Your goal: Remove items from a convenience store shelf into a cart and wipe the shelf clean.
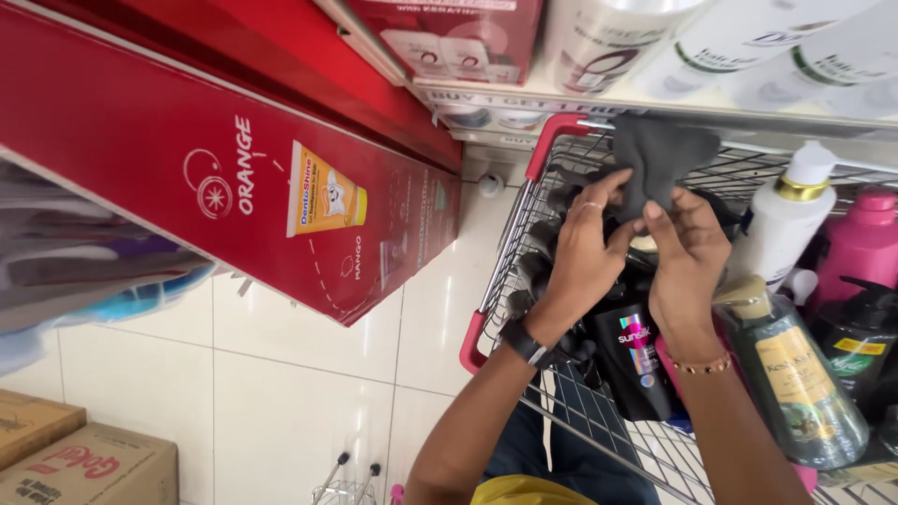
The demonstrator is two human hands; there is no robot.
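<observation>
Both my hands are raised over a wire shopping cart (524,224) with red corners. My left hand (580,257), with a ring and a dark wristband, and my right hand (687,257), with a beaded bracelet, pinch a dark grey cloth (659,154) between them. Just under the hands sits a bottle with a pale cap, mostly hidden. A black bottle (641,360) with a colourful label stands below my left wrist inside the cart.
The cart also holds a white bottle with a gold collar (781,220), a pink bottle (861,248), a dark green bottle (804,388) and a black pump bottle (856,341). A red shelf panel (215,178) juts out at left. Cardboard boxes (75,458) rest on white floor tiles.
</observation>
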